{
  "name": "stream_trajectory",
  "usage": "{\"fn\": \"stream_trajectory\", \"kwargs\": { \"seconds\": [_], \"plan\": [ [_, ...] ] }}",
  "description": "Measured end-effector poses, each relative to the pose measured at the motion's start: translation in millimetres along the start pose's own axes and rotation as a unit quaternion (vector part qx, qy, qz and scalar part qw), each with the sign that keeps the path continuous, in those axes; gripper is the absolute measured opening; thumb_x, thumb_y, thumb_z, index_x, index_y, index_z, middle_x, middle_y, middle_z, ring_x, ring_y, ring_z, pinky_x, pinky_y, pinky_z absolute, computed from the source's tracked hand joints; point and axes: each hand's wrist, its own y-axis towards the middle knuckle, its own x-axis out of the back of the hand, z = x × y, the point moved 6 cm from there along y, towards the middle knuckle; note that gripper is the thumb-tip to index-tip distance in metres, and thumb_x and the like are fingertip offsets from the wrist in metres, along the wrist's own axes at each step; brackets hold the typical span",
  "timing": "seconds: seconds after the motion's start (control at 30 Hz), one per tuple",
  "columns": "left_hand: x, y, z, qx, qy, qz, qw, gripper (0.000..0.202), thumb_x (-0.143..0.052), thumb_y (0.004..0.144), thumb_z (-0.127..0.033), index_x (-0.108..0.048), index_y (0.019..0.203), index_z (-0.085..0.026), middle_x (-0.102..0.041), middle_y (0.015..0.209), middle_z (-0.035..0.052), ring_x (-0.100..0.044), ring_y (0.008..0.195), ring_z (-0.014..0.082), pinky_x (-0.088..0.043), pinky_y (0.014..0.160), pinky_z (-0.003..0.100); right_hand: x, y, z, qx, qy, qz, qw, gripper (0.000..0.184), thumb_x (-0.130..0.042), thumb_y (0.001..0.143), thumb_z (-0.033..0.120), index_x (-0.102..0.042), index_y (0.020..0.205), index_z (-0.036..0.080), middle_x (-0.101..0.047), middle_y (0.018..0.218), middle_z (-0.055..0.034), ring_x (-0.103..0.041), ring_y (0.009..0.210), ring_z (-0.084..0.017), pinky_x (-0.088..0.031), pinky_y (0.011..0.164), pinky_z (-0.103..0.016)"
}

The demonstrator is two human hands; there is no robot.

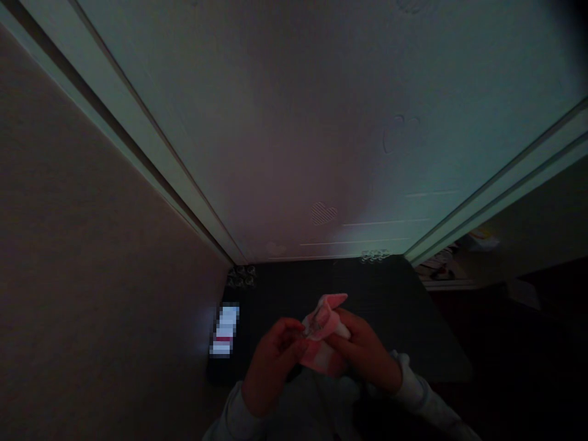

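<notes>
One cloth (327, 362) is over the dark table (413, 331), between two hands, its longer run pointing away from the person. The right hand (365, 350) grasps its right side; the left hand (271, 361) curls at its left edge, grip unclear. Beyond: two clear clusters (241, 275) (374, 256), pieces uncountable; one bright slab (225, 331).

Dk tabletop (395, 306): small clear pcs (241, 277) clustered at far L corner, similar clear pcs (375, 256) lined up at far edge nr R corner; lit phone-like rectangle (225, 329), pixelated, laid nr L edge.
</notes>
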Motion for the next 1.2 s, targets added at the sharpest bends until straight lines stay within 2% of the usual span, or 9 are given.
{"fn": "stream_trajectory", "kwargs": {
  "seconds": [0.13, 0.33, 0.53, 0.67, 0.8, 0.93, 1.0, 1.2],
  "plan": [
    [1.1, 0, 5, -0.002, -0.007, 0.011, 1.0, 0.027, -0.07, 0.068, -0.035, -0.058, 0.084, -0.018, -0.063, 0.074, -0.0009, -0.056, 0.067, 0.0143, -0.04, 0.06, 0.023, 1, 1, 1, -0.003, -0.014, 0.014, 1.0, 0.012, -0.057, 0.078, 0.026, -0.065, 0.078, 0.018, -0.066, 0.079, -0.003, -0.06, 0.073, -0.018, -0.046, 0.068, -0.027],
    [3.0, 0, 7, -0.003, 0.012, -0.014, 1.0, 0.031, -0.068, 0.07, -0.039, -0.056, 0.09, -0.019, -0.064, 0.075, 0.0, -0.059, 0.069, 0.0167, -0.043, 0.061, 0.025, 1, 3, 5, 0.009, -0.032, 0.016, 0.999, 0.01, -0.056, 0.079, 0.023, -0.064, 0.078, 0.018, -0.066, 0.079, -0.0024, -0.059, 0.073, -0.017, -0.045, 0.067, -0.026],
    [3.6, 2, 6, -0.025, 0.023, -0.014, 0.999, 0.026, -0.064, 0.075, -0.037, -0.056, 0.091, -0.019, -0.065, 0.077, 0.0003, -0.06, 0.072, 0.0169, -0.043, 0.064, 0.025, -2, 3, 0, 0.001, -0.025, -0.012, 1.0, 0.013, -0.054, 0.079, 0.025, -0.063, 0.081, 0.017, -0.066, 0.08, -0.0039, -0.059, 0.071, -0.017, -0.045, 0.065, -0.025],
    [2.4, 5, 5, -0.026, 0.044, -0.009, 0.999, 0.022, -0.063, 0.074, -0.034, -0.056, 0.088, -0.018, -0.063, 0.077, 0.0, -0.057, 0.071, 0.0161, -0.042, 0.063, 0.025, -2, 1, -3, 0.002, -0.038, -0.024, 0.999, 0.014, -0.052, 0.08, 0.026, -0.062, 0.084, 0.017, -0.066, 0.085, -0.0046, -0.059, 0.076, -0.018, -0.045, 0.068, -0.026],
    [-3.1, 6, 2, -0.02, 0.076, 0.008, 0.997, 0.019, -0.063, 0.074, -0.033, -0.056, 0.082, -0.017, -0.06, 0.072, -0.0015, -0.054, 0.067, 0.0144, -0.039, 0.06, 0.023, -2, 0, -5, -0.004, -0.049, -0.036, 0.998, 0.01, -0.054, 0.078, 0.025, -0.061, 0.079, 0.017, -0.064, 0.079, -0.0025, -0.057, 0.07, -0.016, -0.044, 0.063, -0.024],
    [-6.0, 5, 0, -0.017, 0.081, 0.009, 0.997, 0.017, -0.062, 0.073, -0.032, -0.056, 0.08, -0.017, -0.057, 0.069, -0.003, -0.051, 0.064, 0.013, -0.037, 0.058, 0.022, 0, 1, -7, -0.024, -0.074, -0.075, 0.994, 0.006, -0.057, 0.073, 0.022, -0.059, 0.075, 0.017, -0.062, 0.072, -0.0016, -0.055, 0.063, -0.015, -0.043, 0.057, -0.024],
    [-5.3, 4, 0, -0.02, 0.074, 0.003, 0.997, 0.018, -0.063, 0.073, -0.033, -0.057, 0.08, -0.017, -0.057, 0.068, -0.0034, -0.05, 0.063, 0.0125, -0.037, 0.057, 0.022, 0, 1, -6, -0.007, -0.078, -0.077, 0.994, 0.008, -0.054, 0.075, 0.023, -0.059, 0.076, 0.017, -0.063, 0.072, -0.0022, -0.055, 0.063, -0.016, -0.043, 0.057, -0.024],
    [-1.9, 2, 1, -0.016, 0.028, -0.01, 0.999, 0.029, -0.065, 0.071, -0.045, -0.06, 0.079, -0.017, -0.059, 0.067, -0.0023, -0.053, 0.062, 0.0126, -0.04, 0.056, 0.021, 3, -4, 3, 0.114, -0.082, -0.027, 0.99, 0.02, -0.041, 0.086, 0.021, -0.06, 0.092, 0.018, -0.065, 0.089, -0.0067, -0.06, 0.076, -0.017, -0.046, 0.069, -0.027]
  ]
}}
